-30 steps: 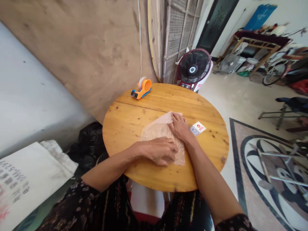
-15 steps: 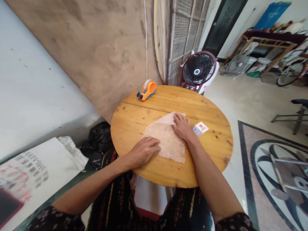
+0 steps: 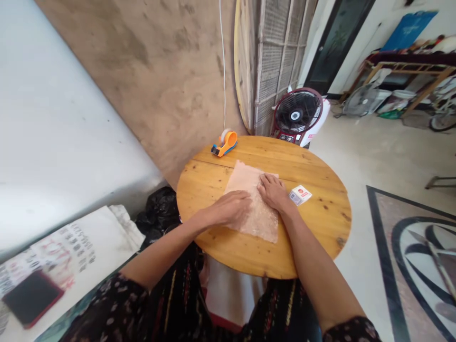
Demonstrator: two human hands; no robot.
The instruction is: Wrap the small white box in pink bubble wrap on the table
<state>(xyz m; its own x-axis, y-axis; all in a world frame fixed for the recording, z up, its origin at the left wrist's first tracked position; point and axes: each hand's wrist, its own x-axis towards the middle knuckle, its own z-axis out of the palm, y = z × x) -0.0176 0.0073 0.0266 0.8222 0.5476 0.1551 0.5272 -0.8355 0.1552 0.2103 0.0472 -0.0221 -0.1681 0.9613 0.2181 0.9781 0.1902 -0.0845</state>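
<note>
A sheet of clear bubble wrap (image 3: 263,221) lies on the round wooden table (image 3: 309,232) in front of me. My left hand (image 3: 231,207) rests across the left part of the sheet, palm down with its fingers stretched out. The fingertips are slightly blurred. On the sheet's upper right part lies my right hand (image 3: 273,191), flat with the fingers a little apart. Neither hand grips anything. Just right of my right hand, a small white box (image 3: 301,194) with red print sits on the wood.
An orange and blue tape dispenser (image 3: 225,143) stands at the table's far left edge, near the brown board wall. Behind the table is a fan (image 3: 297,114). To the left are black plastic bags (image 3: 160,206) and a phone-like dark red-edged object (image 3: 33,298) on white sacking.
My left hand has slid right and slightly up across the bubble wrap. The sheet's upper left corner now spreads out further. My right hand stays on the sheet. The view has shifted a little.
</note>
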